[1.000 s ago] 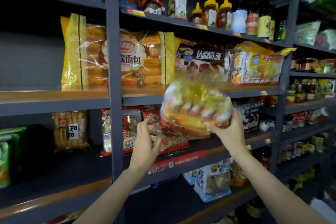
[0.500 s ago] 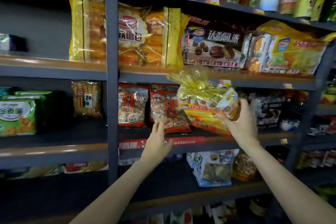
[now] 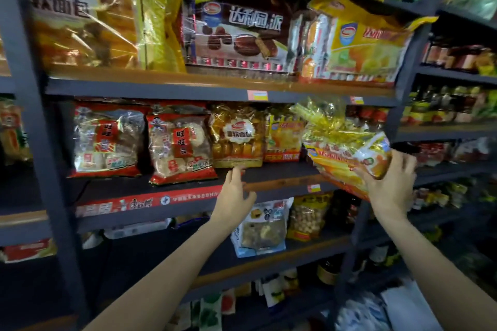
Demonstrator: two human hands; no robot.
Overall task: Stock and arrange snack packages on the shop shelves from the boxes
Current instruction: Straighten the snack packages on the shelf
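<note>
A crinkly yellow-and-orange plastic snack bag with a gathered gold top (image 3: 347,153) sits tilted at the right end of the dark middle shelf (image 3: 279,172), gripped from below by the right hand (image 3: 387,185), fingers (image 3: 403,162) curled round its right edge. The left hand (image 3: 234,193) reaches to the shelf's front, fingers loosely spread, tips just under a gold-wrapped soft-bread packet (image 3: 236,140), holding nothing.

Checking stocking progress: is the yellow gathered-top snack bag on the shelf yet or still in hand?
In hand. The right hand grips the yellow snack bag, tilted, in front of the shelf edge, not resting on it.
</note>
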